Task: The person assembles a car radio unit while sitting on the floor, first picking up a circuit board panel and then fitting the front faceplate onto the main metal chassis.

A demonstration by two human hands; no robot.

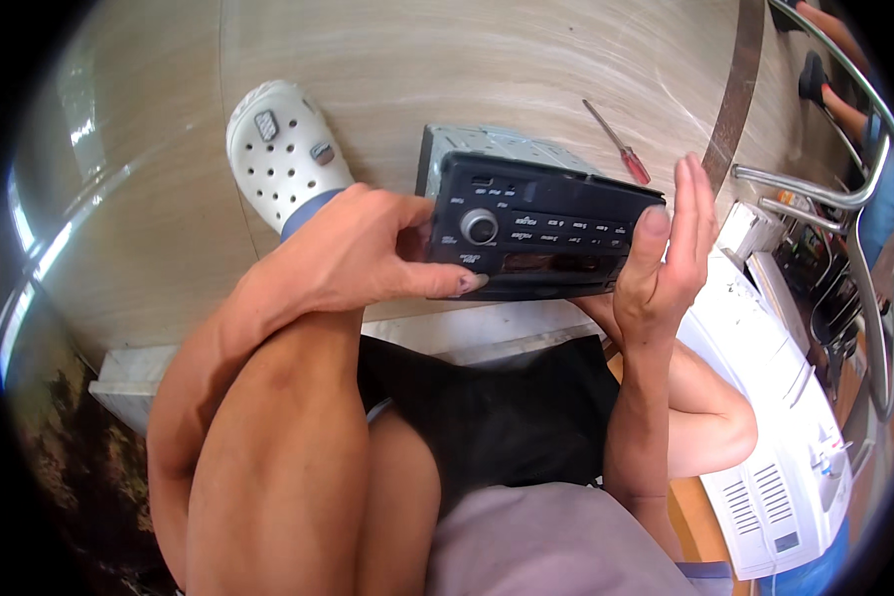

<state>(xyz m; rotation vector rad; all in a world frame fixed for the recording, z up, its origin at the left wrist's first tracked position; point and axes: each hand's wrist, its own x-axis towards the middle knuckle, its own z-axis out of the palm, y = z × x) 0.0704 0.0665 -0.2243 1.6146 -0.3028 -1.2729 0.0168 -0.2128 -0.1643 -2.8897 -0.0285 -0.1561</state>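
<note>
A black car stereo (556, 204) with a metal casing is held up in front of me, its faceplate turned toward me. A round knob, small buttons and a dark slot-like window show on that face. My left hand (372, 243) grips its left end, thumb over the lower front edge and fingers behind, partly hidden. At the right end, my right hand (666, 248) is upright with its fingers stretched out, the palm beside the faceplate's edge. Whether the right palm touches the stereo I cannot tell.
On the tiled floor (368, 70) beyond the stereo lies a red-handled screwdriver (630, 159). A white clog (276, 149) is on my foot at the left. To the right are a white vented plastic panel (765, 427), a bent metal tube frame (854, 199) and another person's leg (844, 109).
</note>
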